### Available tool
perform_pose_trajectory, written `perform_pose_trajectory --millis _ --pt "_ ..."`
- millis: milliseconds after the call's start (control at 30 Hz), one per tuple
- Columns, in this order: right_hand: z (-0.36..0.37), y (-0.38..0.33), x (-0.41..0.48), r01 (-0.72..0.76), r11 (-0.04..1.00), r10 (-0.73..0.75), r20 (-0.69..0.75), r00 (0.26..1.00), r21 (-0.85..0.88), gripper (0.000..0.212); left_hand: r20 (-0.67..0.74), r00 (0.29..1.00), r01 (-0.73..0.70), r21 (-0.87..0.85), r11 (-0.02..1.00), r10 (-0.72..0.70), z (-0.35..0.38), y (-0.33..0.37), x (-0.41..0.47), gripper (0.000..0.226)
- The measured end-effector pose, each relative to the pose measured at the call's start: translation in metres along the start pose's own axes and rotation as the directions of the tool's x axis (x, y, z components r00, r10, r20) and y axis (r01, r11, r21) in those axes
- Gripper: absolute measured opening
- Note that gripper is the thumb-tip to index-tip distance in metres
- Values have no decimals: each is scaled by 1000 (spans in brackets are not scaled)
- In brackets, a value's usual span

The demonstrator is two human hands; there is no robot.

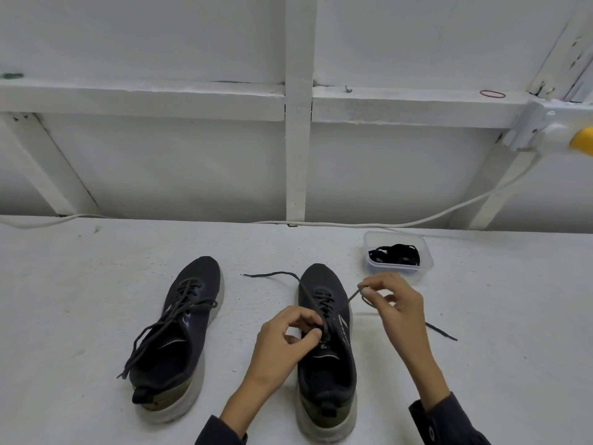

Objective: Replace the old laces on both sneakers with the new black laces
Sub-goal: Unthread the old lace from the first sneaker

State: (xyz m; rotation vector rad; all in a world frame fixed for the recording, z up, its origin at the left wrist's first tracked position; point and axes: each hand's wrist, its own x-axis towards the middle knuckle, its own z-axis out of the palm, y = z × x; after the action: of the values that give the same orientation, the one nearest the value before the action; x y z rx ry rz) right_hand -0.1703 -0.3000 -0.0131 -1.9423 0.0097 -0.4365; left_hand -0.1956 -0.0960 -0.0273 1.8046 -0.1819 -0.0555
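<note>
Old lace (353, 297): pinched by right hand (394, 303); left hand (288, 335) pinched it at sneaker (327, 367), worktop (80, 316) front edge.

**Plain painted work bench, workshop-type setting; exact kind of room cannot be told**

- Work surface (96, 300): rough, white-painted, fills the lower half of the frame.
- Back wall (144, 36): white panels behind exposed white framing: one horizontal rail (144, 97), one upright post (298, 139), diagonal braces (48, 162) at left and right.
- Paint: chipped and scuffed at the joints, upper right.
- White cable (465, 207): runs along the foot of the wall up to a white fitting (542, 123) with a yellow part, right edge.
- Red rubber band (492, 94): lies on the rail, upper right.
- Clear plastic tub (426, 252): holds black laces (394, 254), right of centre.
</note>
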Motion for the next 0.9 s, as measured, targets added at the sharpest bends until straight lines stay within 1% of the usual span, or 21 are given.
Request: perform_pose_trajectory --millis 67,100,167,233,267,300,367,400,467,533,567,633,700,733,767,900 --pt "-1 -3 2 15 1000 -16 -31 999 -24 27 -3 1000 -11 42 999 11 0 2 0 19" --pt "-1 -4 1 17 999 -18 -14 1000 -48 28 -9 1000 -21 75 997 21 0 3 0 21" --pt "2 -7 -4 2 996 1 35 999 -91 32 -9 999 -50 167 985 53 0 4 0 16" --pt "1 -10 -11 -4 993 13 80 997 -117 37 1 996 -83 301 950 87 1 6 -1 18" --pt "1 -12 -15 -8 991 25 120 992 -135 37 2 994 -100 368 924 106 1 7 -1 20" --pt "0 -12 -18 -21 987 50 178 983 -161 31 0 992 -113 427 897 125 2 7 0 21" --pt "1 -13 -26 -54 974 124 312 942 -222 20 -21 986 -132 513 848 166 4 8 1 19" --pt "1 -12 -30 -65 968 151 358 921 -242 19 -33 981 -142 547 825 190 5 9 2 15" --pt "3 -11 -34 -97 970 182 398 899 -225 20 -49 975 -150 580 801 218 6 10 5 11" --pt "3 -12 -35 -128 977 189 409 893 -171 21 -45 980 -137 556 820 194 8 9 9 15" --pt "2 -13 -35 -140 979 189 416 890 -146 22 -28 986 -128 500 857 163 9 8 11 15" --pt "0 -13 -36 -160 981 192 430 882 -111 25 22 996 -91 293 952 88 10 5 13 16" --pt "2 -13 -38 -162 982 190 434 881 -101 32 53 997 -69 130 989 63 12 -1 13 18" --pt "4 -13 -40 -149 983 180 421 889 -105 36 61 996 -74 100 992 69 12 -3 13 17" --pt "7 -13 -41 -132 986 162 396 904 -103 36 73 994 -85 90 992 78 12 -5 13 15" --pt "16 -16 -43 -94 995 97 260 961 -25 30 122 986 -133 122 984 118 8 -5 12 16"
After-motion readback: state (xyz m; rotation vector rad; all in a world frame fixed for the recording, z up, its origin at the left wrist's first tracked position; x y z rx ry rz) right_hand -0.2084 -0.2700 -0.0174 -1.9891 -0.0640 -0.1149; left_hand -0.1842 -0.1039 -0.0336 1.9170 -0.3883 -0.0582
